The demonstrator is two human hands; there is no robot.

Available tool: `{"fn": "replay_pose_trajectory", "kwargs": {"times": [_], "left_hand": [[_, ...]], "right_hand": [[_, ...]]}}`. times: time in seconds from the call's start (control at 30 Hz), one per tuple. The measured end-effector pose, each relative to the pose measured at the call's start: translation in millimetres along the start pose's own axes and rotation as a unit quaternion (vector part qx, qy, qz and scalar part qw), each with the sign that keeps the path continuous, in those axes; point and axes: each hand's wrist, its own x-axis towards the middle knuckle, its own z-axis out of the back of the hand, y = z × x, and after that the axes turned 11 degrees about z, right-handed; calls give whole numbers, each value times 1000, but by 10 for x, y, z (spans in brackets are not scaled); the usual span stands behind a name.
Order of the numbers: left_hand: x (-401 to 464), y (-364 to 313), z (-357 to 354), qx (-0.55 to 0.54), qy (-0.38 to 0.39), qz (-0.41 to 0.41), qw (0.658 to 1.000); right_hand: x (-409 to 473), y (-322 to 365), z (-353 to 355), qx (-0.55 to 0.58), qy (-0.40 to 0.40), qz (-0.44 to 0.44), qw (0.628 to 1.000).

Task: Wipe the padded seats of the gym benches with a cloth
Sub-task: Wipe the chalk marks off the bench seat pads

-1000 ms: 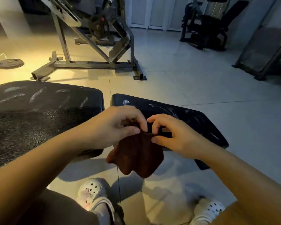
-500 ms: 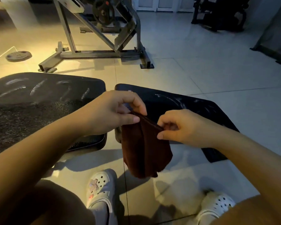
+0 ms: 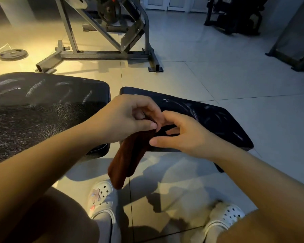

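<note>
Seen from a person's own head, looking down at two bare arms held out over a tiled gym floor point(image 3: 218, 81).

At far left, a dark weight plate point(image 3: 13, 54) lies flat on the floor in warm yellow light. Below it, a wide black padded seat point(image 3: 42, 109) fills the left side; its grainy surface carries pale smeared streaks near the far edge. Behind it stands a grey steel machine frame point(image 3: 102, 53), its feet on the tiles.

The left hand point(image 3: 125, 118) reaches in from the lower left. Its fingers point(image 3: 152, 126) are curled, with thumb and fingertips pinching the top edge of a dark reddish-brown cloth point(image 3: 128, 158). The cloth hangs down in a folded strip over the gap between the two seats, its lower end above a white perforated clog point(image 3: 102, 199) on the left foot.

The right hand point(image 3: 184, 135) comes in from the lower right and meets the left hand at the cloth's top. Its fingers are bent and spread; whether they actually grip the cloth cannot be told, since the dark fabric merges with the seat behind.

That second padded seat point(image 3: 214, 120), narrower and black, lies behind the right hand, marked with curved pale streaks. A second white clog point(image 3: 225, 220) shows at lower right. Dark gym equipment point(image 3: 235, 16) stands in the far right background.
</note>
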Motion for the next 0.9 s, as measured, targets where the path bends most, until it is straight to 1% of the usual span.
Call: {"fn": "replay_pose_trajectory", "kwargs": {"times": [0.13,0.27,0.4,0.5,0.6,0.67,0.7,0.77,0.83,0.9], "left_hand": [[-25,21,47,-71,11,0,997],[-23,69,94,-137,10,-4,991],[-21,111,95,-140,13,-10,990],[7,112,45,-139,2,-11,990],[52,76,-1,-180,-15,2,984],[70,87,-15,-194,11,15,981],[81,98,-28,-195,40,24,980],[103,140,-89,-173,93,43,980],[160,184,-208,-137,100,53,984],[219,212,-349,-123,102,67,985]], "right_hand": [[32,-12,-62,111,-37,-12,993],[12,29,8,183,-39,10,982],[-23,26,68,143,-74,25,987],[-49,44,110,61,-55,42,996],[-70,109,181,21,-58,63,996],[-91,178,283,19,-76,81,994],[-105,219,351,33,-91,91,991],[-137,312,479,98,-127,93,983],[-170,375,585,167,-156,75,971],[-186,405,640,201,-180,58,961]]}}
